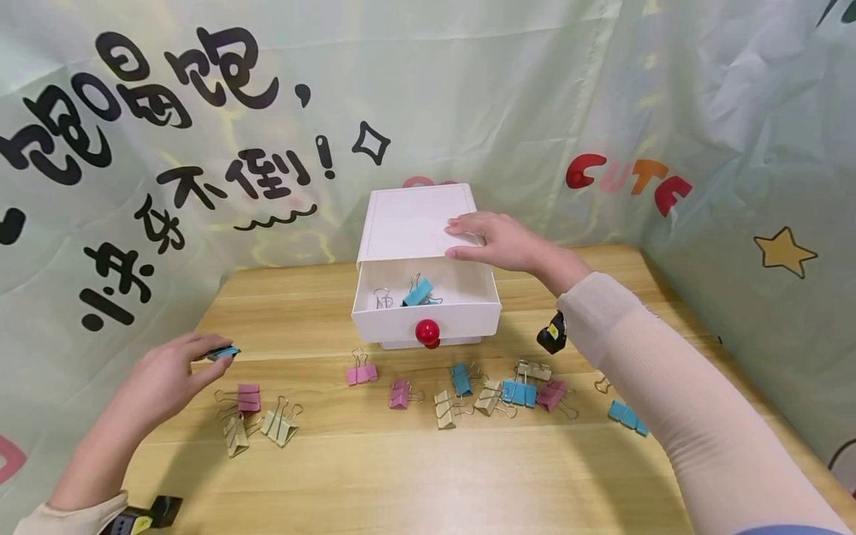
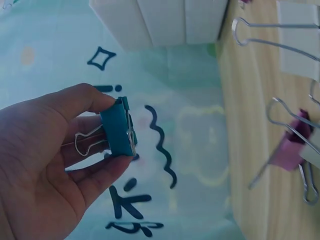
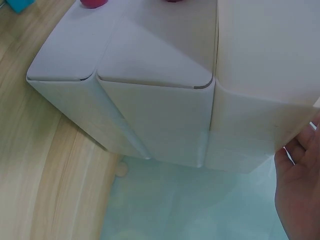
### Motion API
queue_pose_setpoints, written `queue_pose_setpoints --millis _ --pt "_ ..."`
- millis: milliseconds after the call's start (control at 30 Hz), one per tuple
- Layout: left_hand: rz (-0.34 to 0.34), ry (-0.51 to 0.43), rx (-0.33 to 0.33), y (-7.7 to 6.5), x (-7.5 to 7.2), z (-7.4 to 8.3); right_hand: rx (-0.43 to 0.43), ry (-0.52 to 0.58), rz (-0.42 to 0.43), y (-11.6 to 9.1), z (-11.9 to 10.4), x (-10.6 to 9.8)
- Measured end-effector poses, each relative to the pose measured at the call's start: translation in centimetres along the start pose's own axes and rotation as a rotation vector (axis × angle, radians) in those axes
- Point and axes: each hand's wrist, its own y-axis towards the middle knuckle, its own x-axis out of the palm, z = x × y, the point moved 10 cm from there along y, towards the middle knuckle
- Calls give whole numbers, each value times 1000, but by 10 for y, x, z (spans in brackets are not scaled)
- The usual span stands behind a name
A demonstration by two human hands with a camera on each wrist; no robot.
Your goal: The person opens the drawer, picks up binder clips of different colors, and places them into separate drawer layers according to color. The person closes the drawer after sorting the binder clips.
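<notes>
My left hand (image 1: 157,379) is raised over the left side of the table and pinches a blue binder clip (image 2: 116,127) between thumb and fingers. One wire handle of that clip points back toward the palm. A white drawer box (image 1: 414,215) stands at the back middle. Its top drawer (image 1: 388,325), with a red knob (image 1: 427,331), is pulled out toward me. Inside lie a blue binder clip (image 1: 417,292) and some wire handles. My right hand (image 1: 501,241) rests on the right side of the box's top, fingers extended and holding nothing.
Pink, cream and blue binder clips lie scattered across the wooden table (image 1: 401,475). A pink clip (image 1: 249,398) and cream clips are below my left hand; a blue clip (image 1: 628,417) lies by my right sleeve. A printed cloth (image 1: 468,96) hangs behind the box.
</notes>
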Motion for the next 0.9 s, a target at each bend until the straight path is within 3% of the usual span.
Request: queue_pose_setpoints --millis 533,900 --pt "71 1 146 31 -19 57 -8 4 5 0 -2 0" --pt "90 -102 258 57 -25 101 1 10 12 0 0 0"
